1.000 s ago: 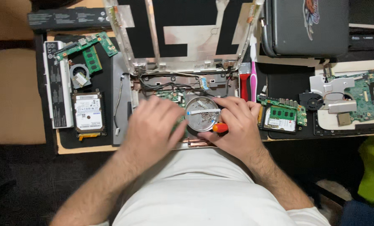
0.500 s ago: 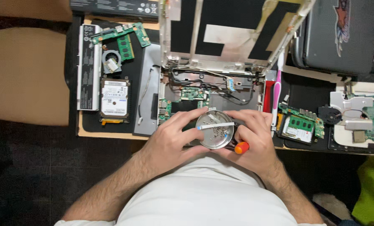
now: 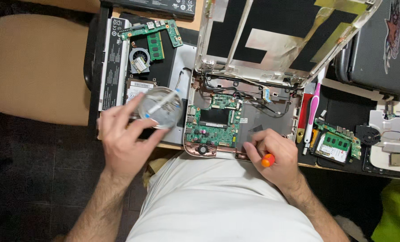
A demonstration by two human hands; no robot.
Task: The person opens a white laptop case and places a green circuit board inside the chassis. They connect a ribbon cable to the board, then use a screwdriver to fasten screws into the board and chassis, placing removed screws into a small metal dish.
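Holding a clear round dish pinched in left hand, right hand fisted around orange-handled screwdriver beside the laptop motherboard.

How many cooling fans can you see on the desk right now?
2. One fan lies left of the opened laptop, beside a green memory stick. The other fan sits far right by a metal bracket. More may be hidden.

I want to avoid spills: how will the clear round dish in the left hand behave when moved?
The dish looks light, thin and see-through, so probably easy to tip. The left hand grips only its rim, so its smooth edge may slip.
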